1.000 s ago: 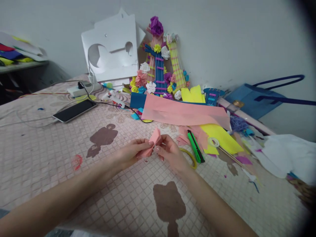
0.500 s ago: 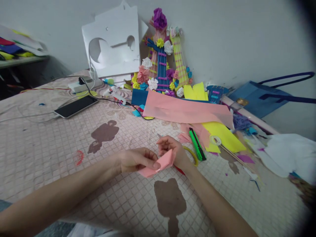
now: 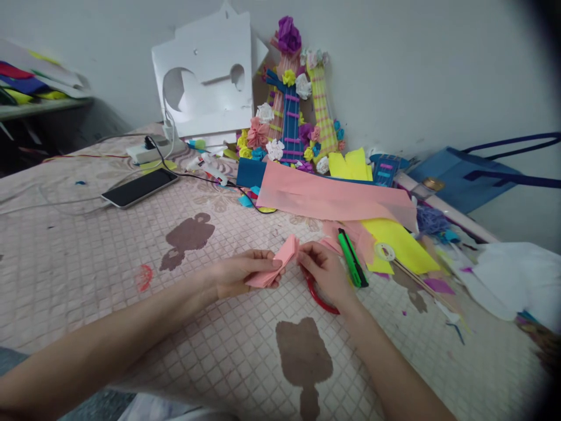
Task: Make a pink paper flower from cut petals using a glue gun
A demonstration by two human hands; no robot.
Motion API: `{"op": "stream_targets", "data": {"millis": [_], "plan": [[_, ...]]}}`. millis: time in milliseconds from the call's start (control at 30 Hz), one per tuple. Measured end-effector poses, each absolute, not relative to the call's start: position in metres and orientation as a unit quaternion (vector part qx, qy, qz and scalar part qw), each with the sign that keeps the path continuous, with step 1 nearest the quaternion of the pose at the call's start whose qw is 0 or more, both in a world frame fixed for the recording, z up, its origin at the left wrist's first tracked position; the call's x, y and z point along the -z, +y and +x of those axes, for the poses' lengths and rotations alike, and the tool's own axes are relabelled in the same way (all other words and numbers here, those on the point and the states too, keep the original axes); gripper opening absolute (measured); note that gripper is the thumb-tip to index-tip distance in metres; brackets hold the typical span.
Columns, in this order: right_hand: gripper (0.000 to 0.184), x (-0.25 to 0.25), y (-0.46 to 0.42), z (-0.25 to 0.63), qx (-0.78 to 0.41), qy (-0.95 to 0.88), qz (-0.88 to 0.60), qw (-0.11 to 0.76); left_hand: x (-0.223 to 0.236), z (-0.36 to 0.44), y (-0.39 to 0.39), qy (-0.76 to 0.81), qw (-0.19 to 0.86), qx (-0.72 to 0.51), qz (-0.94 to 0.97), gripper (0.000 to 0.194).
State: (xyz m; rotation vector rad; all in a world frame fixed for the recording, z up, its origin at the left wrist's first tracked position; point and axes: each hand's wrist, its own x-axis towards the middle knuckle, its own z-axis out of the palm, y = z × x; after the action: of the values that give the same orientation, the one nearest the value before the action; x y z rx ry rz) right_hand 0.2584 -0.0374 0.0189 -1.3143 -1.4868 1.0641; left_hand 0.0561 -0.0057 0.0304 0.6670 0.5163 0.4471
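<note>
Folded pink paper (image 3: 286, 255) sits between my two hands, above the patterned tablecloth (image 3: 219, 351); its long axis runs on a slant, the near end low at the left and the far end pointing away from me and to the right. My left hand (image 3: 254, 272) is clamped on it, thumb on top and fingers underneath; my right hand (image 3: 323, 269) has thumb and fingertips at its right edge, though I cannot tell whether they grip it. Just below my right hand I see a red loop (image 3: 323, 303); a green cutter (image 3: 351, 257) lies to the right, slanting the other way; beyond both hands a large pink sheet (image 3: 333, 196) stretches from side to side.
</note>
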Motion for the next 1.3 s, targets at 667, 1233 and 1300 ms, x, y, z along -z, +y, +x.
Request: {"op": "stream_targets", "data": {"millis": [667, 1233, 1300], "plan": [[0.022, -0.039, -0.068, 0.3, -0.086, -0.736, -0.666, 0.088, -0.01, 0.051, 0.019, 0.378, 0.765, -0.326, 0.407, 0.024], [0.027, -0.018, -0.063, 0.221, -0.463, -0.53, -0.534, 0.468, -0.019, 0.067, -0.012, 0.317, 0.828, -0.303, 0.349, 0.025], [0.028, -0.019, -0.064, 0.222, -0.495, -0.513, -0.522, 0.469, -0.02, 0.067, -0.012, 0.304, 0.839, -0.285, 0.349, 0.023]]}}
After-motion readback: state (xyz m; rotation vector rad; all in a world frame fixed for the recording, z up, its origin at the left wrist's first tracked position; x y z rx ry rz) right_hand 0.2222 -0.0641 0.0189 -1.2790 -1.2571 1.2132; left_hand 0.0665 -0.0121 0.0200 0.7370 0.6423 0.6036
